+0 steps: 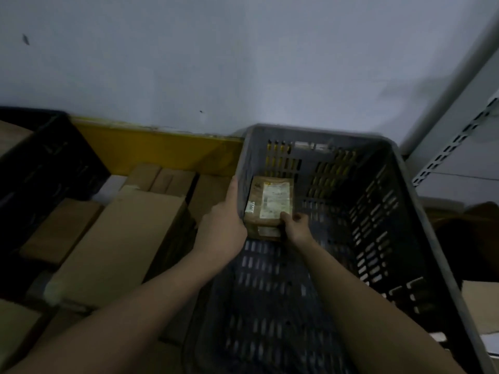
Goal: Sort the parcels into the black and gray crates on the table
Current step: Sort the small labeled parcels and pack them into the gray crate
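One parcel (pixel 271 205) lies in the gray crate (pixel 405 211), right hand (pixel 295 225) seemingly pinching it, left hand (pixel 224 225) gripping the rim.

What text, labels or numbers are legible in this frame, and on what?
No text can be read here.
White shipping label on top of the brown parcel in the gray crate: printed lines, too blurred to read.
Small white sticker at the parcel's left edge: too small to read.
Pale label on the parcel's near side: blurred.
Other cardboard boxes: no print visible.
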A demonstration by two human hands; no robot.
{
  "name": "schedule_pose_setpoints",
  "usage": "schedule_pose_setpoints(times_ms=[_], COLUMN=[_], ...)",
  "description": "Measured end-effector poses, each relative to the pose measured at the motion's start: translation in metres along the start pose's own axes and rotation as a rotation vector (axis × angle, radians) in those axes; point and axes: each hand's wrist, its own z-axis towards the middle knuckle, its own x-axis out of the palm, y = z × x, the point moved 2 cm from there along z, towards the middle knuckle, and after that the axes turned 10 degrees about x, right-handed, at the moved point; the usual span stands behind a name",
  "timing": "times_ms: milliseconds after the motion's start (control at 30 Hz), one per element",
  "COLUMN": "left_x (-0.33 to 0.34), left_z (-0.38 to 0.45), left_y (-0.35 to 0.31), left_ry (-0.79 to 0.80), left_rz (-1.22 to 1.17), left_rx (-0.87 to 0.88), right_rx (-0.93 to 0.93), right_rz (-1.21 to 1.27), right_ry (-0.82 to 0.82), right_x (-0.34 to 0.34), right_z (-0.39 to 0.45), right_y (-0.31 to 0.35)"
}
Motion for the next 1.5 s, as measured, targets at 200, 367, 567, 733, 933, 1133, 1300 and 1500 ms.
schedule_pose_setpoints(times_ms=[200,367,567,733,933,1133,1300,1500], left_x=[0.003,0.004,0.000,-0.002,-0.001,-0.002,-0.065,-0.166], left_z=[0.000,0.000,0.000,-0.001,-0.004,-0.005,-0.003,-0.010], left_y=[0.003,0.006,0.003,-0.001,-0.002,0.001,0.003,0.080], left_ry=[-0.029,-0.049,-0.015,-0.007,0.002,0.019,0.067,-0.035], left_rz=[0.000,-0.015,0.067,0.154,0.200,0.077,0.060,0.147], left_rx=[-0.026,-0.030,-0.061,-0.088,-0.069,-0.041,0.155,0.192], right_rx=[-0.016,-0.046,-0.075,-0.177,-0.369,-0.456,-0.594,-0.696], right_rz=[-0.034,-0.077,-0.322,-0.591,-0.632,-0.596,-0.478,-0.488], right_ry=[-0.037,-0.053,-0.122,-0.259,-0.344,-0.302,-0.275,-0.230], right_x=[0.012,0.012,0.007,0.000,-0.007,-0.004,0.001,0.031], right_z=[0.018,0.022,0.027,0.018,-0.011,-0.062,-0.150,-0.237], right_y=[-0.007,-0.014,-0.007,0.009,0.041,0.064,0.115,0.157])
